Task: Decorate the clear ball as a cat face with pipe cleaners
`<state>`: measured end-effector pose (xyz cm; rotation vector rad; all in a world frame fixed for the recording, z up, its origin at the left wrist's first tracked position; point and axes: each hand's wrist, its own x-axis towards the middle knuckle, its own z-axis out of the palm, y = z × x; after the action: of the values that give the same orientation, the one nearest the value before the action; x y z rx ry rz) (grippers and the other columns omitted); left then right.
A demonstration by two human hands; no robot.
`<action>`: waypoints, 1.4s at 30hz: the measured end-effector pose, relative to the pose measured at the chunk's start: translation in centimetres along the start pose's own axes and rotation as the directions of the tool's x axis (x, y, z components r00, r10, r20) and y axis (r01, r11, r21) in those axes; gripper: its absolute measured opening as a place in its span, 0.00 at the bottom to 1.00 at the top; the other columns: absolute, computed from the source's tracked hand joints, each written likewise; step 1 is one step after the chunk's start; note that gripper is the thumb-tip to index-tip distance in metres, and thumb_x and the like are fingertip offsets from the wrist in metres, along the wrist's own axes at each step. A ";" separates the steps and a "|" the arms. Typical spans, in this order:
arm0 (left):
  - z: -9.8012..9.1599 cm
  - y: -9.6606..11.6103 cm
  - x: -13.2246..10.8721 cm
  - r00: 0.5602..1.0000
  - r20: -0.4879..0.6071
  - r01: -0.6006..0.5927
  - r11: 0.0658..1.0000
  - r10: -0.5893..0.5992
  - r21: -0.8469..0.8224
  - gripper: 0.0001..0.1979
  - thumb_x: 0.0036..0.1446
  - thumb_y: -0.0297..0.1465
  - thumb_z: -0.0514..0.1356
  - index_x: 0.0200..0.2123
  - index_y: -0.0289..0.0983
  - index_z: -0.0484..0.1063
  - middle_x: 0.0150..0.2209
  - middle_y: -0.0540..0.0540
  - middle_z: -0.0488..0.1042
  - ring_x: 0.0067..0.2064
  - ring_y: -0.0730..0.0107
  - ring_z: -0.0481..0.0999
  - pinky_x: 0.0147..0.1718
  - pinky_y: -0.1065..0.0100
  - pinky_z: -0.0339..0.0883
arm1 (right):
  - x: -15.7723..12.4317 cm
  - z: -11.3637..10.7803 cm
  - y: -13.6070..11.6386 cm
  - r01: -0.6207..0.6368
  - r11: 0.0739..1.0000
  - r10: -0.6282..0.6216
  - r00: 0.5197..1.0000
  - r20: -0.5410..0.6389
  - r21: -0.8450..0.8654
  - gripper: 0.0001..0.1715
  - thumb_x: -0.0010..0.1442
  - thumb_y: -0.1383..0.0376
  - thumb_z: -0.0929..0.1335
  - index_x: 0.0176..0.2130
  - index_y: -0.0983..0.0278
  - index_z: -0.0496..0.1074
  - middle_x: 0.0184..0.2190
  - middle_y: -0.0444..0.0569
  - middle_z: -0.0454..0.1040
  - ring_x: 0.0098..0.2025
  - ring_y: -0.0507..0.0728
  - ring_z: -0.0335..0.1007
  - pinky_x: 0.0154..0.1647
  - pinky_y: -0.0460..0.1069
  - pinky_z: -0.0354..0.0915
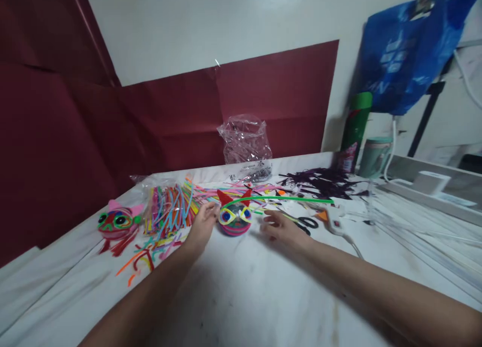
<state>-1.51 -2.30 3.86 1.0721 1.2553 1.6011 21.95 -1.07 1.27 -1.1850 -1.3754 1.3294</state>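
Note:
A small round pipe-cleaner figure (235,219) with red ears, yellow-rimmed blue eyes and a striped pink body stands on the white table (241,297). My left hand (203,225) rests just left of it, fingers extended toward it, holding nothing that I can see. Just right of the figure, my right hand (280,227) lies low on the table with its fingers spread and blurred. A long green pipe cleaner (286,199) arcs over the figure toward the right. Black-handled scissors (307,222) lie beside my right hand.
A second figure (118,224), pink-eared with green-rimmed eyes, sits at the left. A bag of coloured pipe cleaners (171,209) lies behind my left hand. A glue gun (333,221), dark purple scraps (324,182), a clear plastic bag (246,146), a green can (354,131) and a cup (376,157) stand farther back.

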 end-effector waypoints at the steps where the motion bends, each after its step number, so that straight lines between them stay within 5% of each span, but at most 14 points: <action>1: 0.6 -0.2 0.2 0.999 -0.017 0.049 0.998 -0.050 -0.050 0.17 0.43 0.38 0.66 0.36 0.37 0.72 0.36 0.46 0.76 0.38 0.69 0.74 0.37 0.71 0.65 | 0.6 0.3 -0.2 0.001 1.000 -0.001 1.000 0.005 0.001 0.35 0.44 0.60 0.73 0.50 0.64 0.63 0.49 0.58 0.66 0.44 0.60 0.68 0.31 0.50 0.69; 5: 1.9 -0.5 1.1 0.988 0.041 0.155 0.982 -0.152 -0.105 0.17 0.42 0.40 0.67 0.32 0.35 0.72 0.30 0.45 0.77 0.33 0.67 0.76 0.32 0.69 0.67 | 2.1 1.7 0.0 0.022 0.999 -0.024 0.998 0.051 0.036 0.44 0.45 0.57 0.74 0.57 0.68 0.59 0.55 0.63 0.64 0.52 0.63 0.66 0.42 0.53 0.68; 11: 3.0 -0.9 0.6 0.963 0.138 0.251 0.954 -0.230 -0.165 0.17 0.40 0.37 0.69 0.33 0.36 0.72 0.29 0.47 0.78 0.31 0.65 0.76 0.32 0.67 0.69 | 2.2 2.8 1.5 0.186 0.979 -0.197 0.969 0.151 0.080 0.35 0.46 0.56 0.74 0.51 0.66 0.67 0.46 0.54 0.75 0.48 0.61 0.71 0.50 0.56 0.65; 18: 3.3 -1.8 0.7 0.973 0.069 0.231 0.955 -0.222 -0.186 0.20 0.36 0.34 0.71 0.33 0.36 0.68 0.27 0.51 0.76 0.28 0.71 0.74 0.30 0.70 0.67 | 1.8 2.3 0.9 0.223 0.975 -0.222 0.948 0.228 0.025 0.28 0.50 0.53 0.71 0.47 0.67 0.71 0.43 0.54 0.78 0.43 0.62 0.73 0.45 0.57 0.67; 23: 3.3 -2.1 0.6 0.975 0.060 0.222 0.957 -0.215 -0.184 0.21 0.37 0.38 0.71 0.33 0.36 0.69 0.28 0.50 0.76 0.28 0.71 0.74 0.31 0.70 0.67 | 2.1 2.1 1.0 0.210 0.974 -0.226 0.944 0.241 0.090 0.33 0.50 0.53 0.72 0.51 0.64 0.68 0.47 0.52 0.76 0.47 0.61 0.72 0.51 0.56 0.65; 27: 3.2 -2.2 0.5 0.979 0.044 0.206 0.961 -0.201 -0.186 0.22 0.41 0.42 0.68 0.37 0.36 0.72 0.35 0.46 0.78 0.37 0.65 0.77 0.35 0.68 0.68 | 2.4 2.1 1.8 0.166 0.975 -0.198 0.952 0.235 0.149 0.34 0.48 0.52 0.73 0.51 0.64 0.67 0.48 0.53 0.75 0.48 0.61 0.70 0.51 0.55 0.65; 32: 2.0 -2.3 1.1 0.988 -0.108 0.097 0.987 -0.111 -0.128 0.21 0.44 0.46 0.65 0.36 0.37 0.72 0.41 0.42 0.78 0.45 0.61 0.75 0.39 0.66 0.67 | 2.5 2.1 2.3 0.056 0.979 -0.096 0.975 0.199 0.197 0.39 0.43 0.49 0.74 0.50 0.63 0.67 0.42 0.51 0.75 0.45 0.60 0.71 0.43 0.54 0.68; 42: 2.6 -2.4 -0.1 0.987 0.139 0.091 0.994 -0.082 -0.064 0.33 0.33 0.29 0.71 0.47 0.38 0.67 0.47 0.43 0.74 0.50 0.57 0.72 0.49 0.62 0.65 | 2.1 2.1 1.5 0.202 0.976 -0.212 0.963 0.164 0.078 0.30 0.49 0.55 0.72 0.49 0.64 0.69 0.39 0.50 0.77 0.37 0.57 0.72 0.37 0.52 0.68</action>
<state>1.23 -1.25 1.85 1.0505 1.1318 1.4702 19.61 0.59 -0.44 -0.8758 -1.5255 1.3367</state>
